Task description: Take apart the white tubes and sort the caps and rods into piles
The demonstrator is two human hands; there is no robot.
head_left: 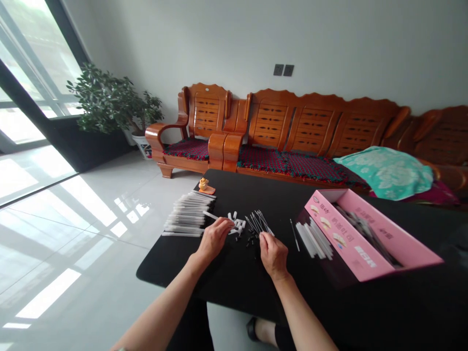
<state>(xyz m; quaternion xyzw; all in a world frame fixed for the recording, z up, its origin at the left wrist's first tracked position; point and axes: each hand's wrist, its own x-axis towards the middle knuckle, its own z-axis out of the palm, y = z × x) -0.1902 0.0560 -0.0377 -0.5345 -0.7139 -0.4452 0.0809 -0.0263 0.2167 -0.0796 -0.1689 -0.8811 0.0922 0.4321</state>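
My left hand (216,237) is closed on a white pen barrel (209,215), which sticks out to the upper left. My right hand (273,254) is pinched at the near ends of several thin pen refills (258,220); how many it grips is hidden. Short white caps (239,225) lie between my hands, and small black plugs (251,240) are scattered beside them. Left of my left hand lies a row of pen barrels (187,214). To the right of my right hand are a single refill (294,235) and more white tubes (314,238).
A pink box (351,243) with dark slender items inside stands on the right of the black table (234,278). A small yellow figurine (204,184) sits at the far left corner. Behind the table are a wooden sofa (314,122) and a potted plant (113,102).
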